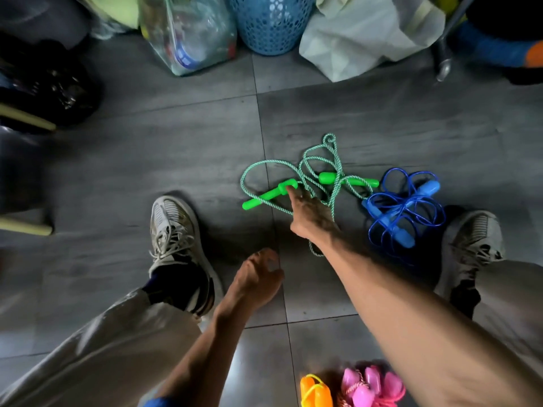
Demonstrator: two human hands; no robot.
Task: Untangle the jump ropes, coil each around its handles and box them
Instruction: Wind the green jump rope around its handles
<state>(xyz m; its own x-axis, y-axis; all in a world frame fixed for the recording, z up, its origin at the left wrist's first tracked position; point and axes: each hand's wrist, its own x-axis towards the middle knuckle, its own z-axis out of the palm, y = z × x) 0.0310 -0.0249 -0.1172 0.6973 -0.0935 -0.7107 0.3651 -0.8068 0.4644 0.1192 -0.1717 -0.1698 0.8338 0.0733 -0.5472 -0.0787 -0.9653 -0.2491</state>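
A green jump rope [311, 168] lies in loose loops on the grey tiled floor, with one green handle [266, 196] at the left and the other green handle [348, 180] further right. My right hand [308, 212] reaches out over the rope, its forefinger touching the end of the left handle. My left hand [258, 277] hovers lower down with fingers loosely curled, holding nothing. A blue jump rope [405, 207] lies bundled around its blue handles to the right. Orange jump rope handles [316, 392] and pink jump rope handles [370, 386] show at the bottom edge.
My left shoe [179, 239] and right shoe [473, 245] stand either side of the ropes. At the back are a clear plastic bag [191, 33], a blue perforated basket [270, 22] and a white bag [358, 39]. Dark bags [47, 86] sit at the left.
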